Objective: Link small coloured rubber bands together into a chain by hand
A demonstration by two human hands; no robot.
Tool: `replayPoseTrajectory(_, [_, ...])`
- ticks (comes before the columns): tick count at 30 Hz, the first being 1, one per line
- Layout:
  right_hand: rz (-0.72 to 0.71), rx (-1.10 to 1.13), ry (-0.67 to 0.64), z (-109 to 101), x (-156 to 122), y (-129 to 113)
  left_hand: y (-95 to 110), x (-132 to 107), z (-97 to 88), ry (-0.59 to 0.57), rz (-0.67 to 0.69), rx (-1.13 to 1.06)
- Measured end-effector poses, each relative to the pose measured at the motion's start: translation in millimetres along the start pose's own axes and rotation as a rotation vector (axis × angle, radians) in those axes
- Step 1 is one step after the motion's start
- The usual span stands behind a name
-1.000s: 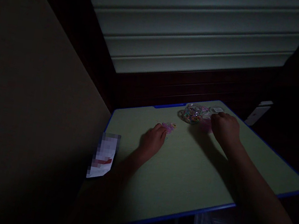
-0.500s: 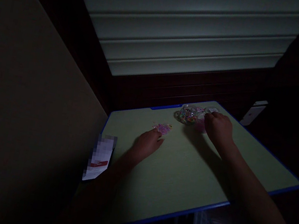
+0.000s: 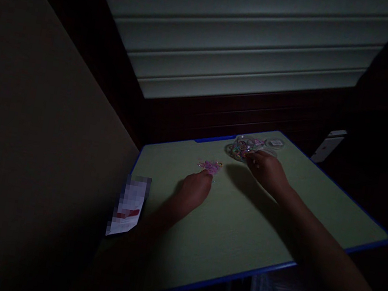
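Your right hand (image 3: 267, 171) has shifted left to the clear tub of colored bands (image 3: 241, 148), fingers (image 3: 254, 159) curled at its edge, grip unclear; your left hand's (image 3: 193, 190) fingers (image 3: 204, 174) touch the pink bands (image 3: 209, 167) on the counter (image 3: 239, 232).

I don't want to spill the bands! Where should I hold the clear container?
Probably by its rim, from the near side, with your right hand, which is already beside the clear container. It looks low and rounded and sits flat on the mat, so the edge seems the easiest part to pinch.
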State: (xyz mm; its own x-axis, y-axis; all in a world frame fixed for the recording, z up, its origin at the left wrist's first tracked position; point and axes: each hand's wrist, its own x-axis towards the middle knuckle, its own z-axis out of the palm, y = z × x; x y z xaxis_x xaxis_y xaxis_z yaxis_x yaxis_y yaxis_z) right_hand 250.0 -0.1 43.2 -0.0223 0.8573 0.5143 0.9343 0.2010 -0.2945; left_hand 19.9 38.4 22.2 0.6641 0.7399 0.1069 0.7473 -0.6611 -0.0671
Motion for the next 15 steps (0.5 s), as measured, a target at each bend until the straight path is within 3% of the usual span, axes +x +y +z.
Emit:
replayPoseTrajectory(6, [-0.053,0.414,-0.210,26.1,-4.3,-16.7,8.3,0.0,-3.6,0.135,-0.019,-0.117])
replayPoseTrajectory(10, [-0.063,0.463,-0.254,35.2,-7.6,-21.1,9.9,-0.7,-1.6,0.236,0.020,-0.165])
replayPoseTrajectory(15, [-0.061,0.512,-0.253,35.8,-8.0,-21.4,10.6,-1.4,0.7,0.254,0.024,-0.196])
